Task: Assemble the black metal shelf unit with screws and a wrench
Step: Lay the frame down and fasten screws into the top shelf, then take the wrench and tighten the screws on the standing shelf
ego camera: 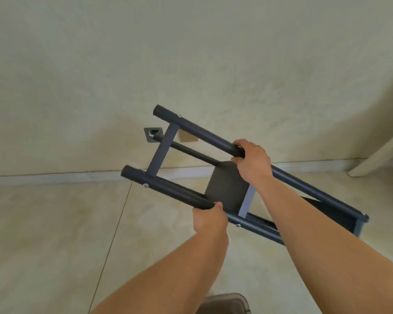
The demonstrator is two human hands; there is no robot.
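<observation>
The black metal shelf frame (pixel 225 184) is held clear of the tiled floor (pixel 43 234), tilted, its far end toward the wall (pixel 191 53) and its near end down at the right. It shows 2 long round tubes joined by flat crossbars, with a dark panel between them near mid-length. The left hand (pixel 208 215) grips the lower tube, fingers curled around it from beneath. The right hand (pixel 252 162) grips the upper tube, fingers wrapped over it and thumb below. 3 silver screw heads (pixel 145 185) are visible on the tubes. A small metal plate (pixel 153 134) is fixed to the wall behind the frame's far end. A pale piece of furniture (pixel 381 152) stands at the right edge. A grey object at the bottom edge cannot be identified.
</observation>
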